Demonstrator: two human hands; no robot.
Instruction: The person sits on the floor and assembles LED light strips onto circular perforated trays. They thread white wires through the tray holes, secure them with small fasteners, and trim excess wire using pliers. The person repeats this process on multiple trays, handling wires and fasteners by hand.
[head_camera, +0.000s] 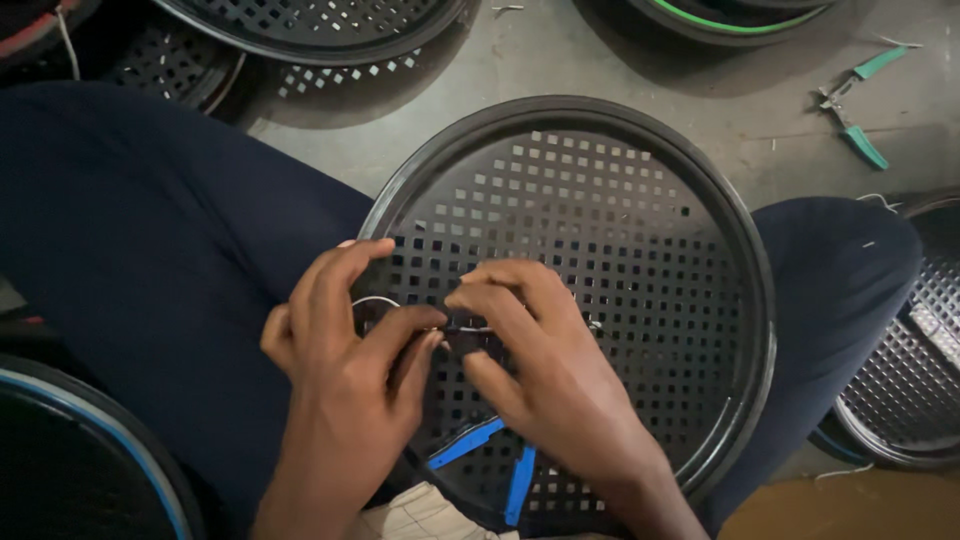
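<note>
Both hands (440, 350) meet, fingers (400, 335) curled and pinching together

Round black perforated tray (640, 200) across the lap, thin wire (375, 300) looped at its middle

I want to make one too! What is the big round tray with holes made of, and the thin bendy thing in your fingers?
The tray looks like black plastic or coated metal, I cannot tell which: smooth, dull sheen, neat square holes, a raised rim. The wire looks like thin bare metal: silvery, shiny, bent in a loop. The left hand and right hand pinch it against the tray.
</note>
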